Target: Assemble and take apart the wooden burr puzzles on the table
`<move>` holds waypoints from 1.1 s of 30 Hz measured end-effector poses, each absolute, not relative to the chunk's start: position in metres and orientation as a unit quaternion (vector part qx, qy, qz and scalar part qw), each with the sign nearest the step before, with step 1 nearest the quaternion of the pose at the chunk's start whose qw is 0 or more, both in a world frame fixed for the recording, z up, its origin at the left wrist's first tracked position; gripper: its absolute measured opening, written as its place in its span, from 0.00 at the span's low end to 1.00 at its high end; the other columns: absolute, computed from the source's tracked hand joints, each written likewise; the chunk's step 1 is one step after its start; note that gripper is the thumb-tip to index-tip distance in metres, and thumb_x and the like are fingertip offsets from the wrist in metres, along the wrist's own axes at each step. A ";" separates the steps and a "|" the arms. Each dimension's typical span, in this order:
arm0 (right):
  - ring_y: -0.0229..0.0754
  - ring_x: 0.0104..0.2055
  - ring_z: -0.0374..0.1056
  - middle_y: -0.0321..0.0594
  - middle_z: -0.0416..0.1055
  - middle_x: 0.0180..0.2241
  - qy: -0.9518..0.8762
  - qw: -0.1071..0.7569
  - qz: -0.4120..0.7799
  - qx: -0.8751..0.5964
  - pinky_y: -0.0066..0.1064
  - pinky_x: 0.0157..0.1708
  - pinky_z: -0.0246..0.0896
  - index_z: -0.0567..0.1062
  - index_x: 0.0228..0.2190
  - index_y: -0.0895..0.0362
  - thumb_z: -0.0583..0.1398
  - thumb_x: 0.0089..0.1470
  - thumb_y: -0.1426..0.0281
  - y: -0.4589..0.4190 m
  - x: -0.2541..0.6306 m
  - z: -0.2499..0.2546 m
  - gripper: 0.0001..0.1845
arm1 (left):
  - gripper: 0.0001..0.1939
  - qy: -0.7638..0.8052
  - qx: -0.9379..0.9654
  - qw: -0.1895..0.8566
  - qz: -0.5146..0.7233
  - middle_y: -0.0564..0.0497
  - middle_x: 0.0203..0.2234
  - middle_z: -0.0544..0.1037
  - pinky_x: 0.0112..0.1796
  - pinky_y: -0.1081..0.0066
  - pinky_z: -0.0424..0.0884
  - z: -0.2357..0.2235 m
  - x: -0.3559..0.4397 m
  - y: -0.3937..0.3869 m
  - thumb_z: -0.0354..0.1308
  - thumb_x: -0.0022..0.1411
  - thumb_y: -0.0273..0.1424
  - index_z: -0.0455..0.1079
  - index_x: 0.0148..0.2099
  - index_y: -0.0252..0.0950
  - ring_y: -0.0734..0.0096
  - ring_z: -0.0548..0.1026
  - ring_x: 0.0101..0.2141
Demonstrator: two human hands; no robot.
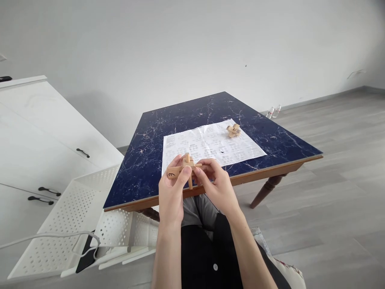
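Between my hands, over the table's near edge, is a wooden burr puzzle (189, 162) of crossed, interlocking bars. My left hand (173, 188) is closed around its left side, thumb on the front, next to a bar end with a dark letter on it. My right hand (215, 182) pinches the right side with thumb and fingers. One thin bar points down from the middle, and another sticks up on top. A second wooden burr puzzle (234, 130), also marked with a letter, rests on the far right part of the printed sheet (207, 140).
The sheet, covered in small diagrams, lies on a dark blue marbled table (177, 116) with a brown wooden edge. White perforated shelving (63, 212) with a cable and a white cabinet (45, 132) stand at left. Plastic bottles (273, 111) are on the floor behind the table.
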State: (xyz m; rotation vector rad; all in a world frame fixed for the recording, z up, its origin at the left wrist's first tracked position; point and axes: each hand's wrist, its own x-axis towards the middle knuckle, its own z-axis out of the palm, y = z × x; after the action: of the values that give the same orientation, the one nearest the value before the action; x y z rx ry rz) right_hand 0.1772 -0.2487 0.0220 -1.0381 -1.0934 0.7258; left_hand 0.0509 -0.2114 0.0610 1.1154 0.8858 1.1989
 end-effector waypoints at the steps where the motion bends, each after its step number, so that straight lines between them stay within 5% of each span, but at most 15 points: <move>1: 0.45 0.36 0.77 0.40 0.81 0.37 -0.481 0.670 0.333 -0.457 0.35 0.37 0.71 0.73 0.45 0.51 0.61 0.72 0.57 -0.248 0.177 0.022 0.11 | 0.39 0.383 0.480 0.596 0.517 0.37 0.62 0.79 0.64 0.51 0.71 0.060 0.051 -0.211 0.79 0.56 0.48 0.73 0.63 0.35 0.42 0.76 0.64; 13: 0.47 0.42 0.79 0.39 0.81 0.38 -0.498 0.618 0.425 -0.435 0.35 0.43 0.74 0.76 0.40 0.52 0.60 0.71 0.50 -0.244 0.185 0.015 0.19 | 0.37 0.383 0.512 0.565 0.521 0.36 0.65 0.77 0.64 0.49 0.73 0.061 0.044 -0.205 0.80 0.56 0.42 0.71 0.62 0.39 0.42 0.75 0.65; 19: 0.46 0.38 0.78 0.38 0.81 0.34 -0.526 0.577 0.441 -0.443 0.33 0.38 0.73 0.77 0.38 0.54 0.60 0.72 0.51 -0.244 0.189 0.008 0.19 | 0.36 0.370 0.516 0.537 0.555 0.36 0.64 0.78 0.63 0.50 0.73 0.066 0.034 -0.199 0.78 0.58 0.45 0.71 0.63 0.39 0.41 0.76 0.65; 27: 0.47 0.40 0.80 0.41 0.82 0.37 -0.497 0.585 0.450 -0.455 0.35 0.37 0.77 0.78 0.39 0.53 0.60 0.70 0.48 -0.247 0.202 0.010 0.21 | 0.37 0.485 0.588 0.342 0.550 0.38 0.67 0.73 0.65 0.53 0.71 0.037 -0.002 -0.121 0.79 0.56 0.39 0.68 0.63 0.41 0.49 0.73 0.67; 33: 0.51 0.43 0.80 0.44 0.81 0.41 -0.456 0.594 0.457 -0.480 0.39 0.38 0.78 0.78 0.41 0.53 0.61 0.68 0.44 -0.248 0.214 0.009 0.24 | 0.40 0.552 0.628 0.285 0.469 0.32 0.65 0.72 0.64 0.47 0.70 0.012 -0.011 -0.049 0.81 0.50 0.35 0.67 0.61 0.35 0.42 0.74 0.64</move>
State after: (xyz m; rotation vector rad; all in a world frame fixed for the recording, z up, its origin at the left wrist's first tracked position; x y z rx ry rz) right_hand 0.2144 -0.2484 0.0087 -1.1144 -1.0588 1.0630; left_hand -0.0107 -0.0489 0.0123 1.6792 1.4765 1.2537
